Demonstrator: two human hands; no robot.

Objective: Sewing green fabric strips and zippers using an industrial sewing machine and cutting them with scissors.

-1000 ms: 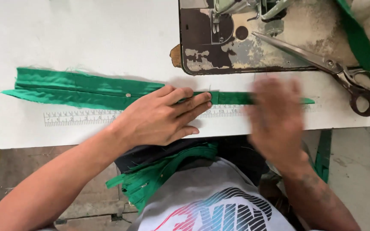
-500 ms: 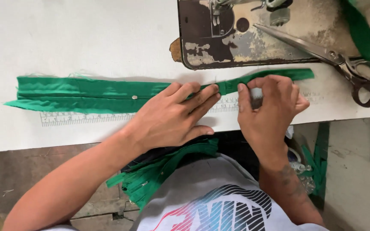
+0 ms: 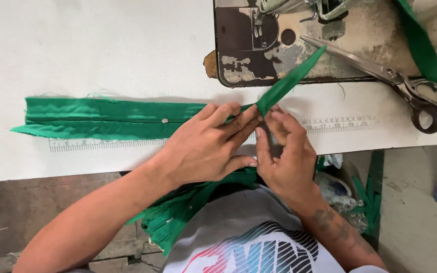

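**Green zipper strip getting folded at the ruler**

Green zipper strip (image 3: 117, 117) lies flat on the white table (image 3: 102, 45), right along the top edge of the printed ruler (image 3: 97, 144) marked on the tabletop. Left hand (image 3: 206, 146) presses down flat on the strip, fingers spread out, not gripping anything. Right hand (image 3: 287, 156) sits just beside it, fingertips pinching the strip right where it bends, so the free end (image 3: 292, 81) pokes up at an angle away from the ruler, over the worn sewing machine bed (image 3: 279, 55). Big scissors (image 3: 395, 83) rest past the far end of the ruler, partly on that bed. More green strips (image 3: 178, 217) hang in the lap, below the ruler's table edge.
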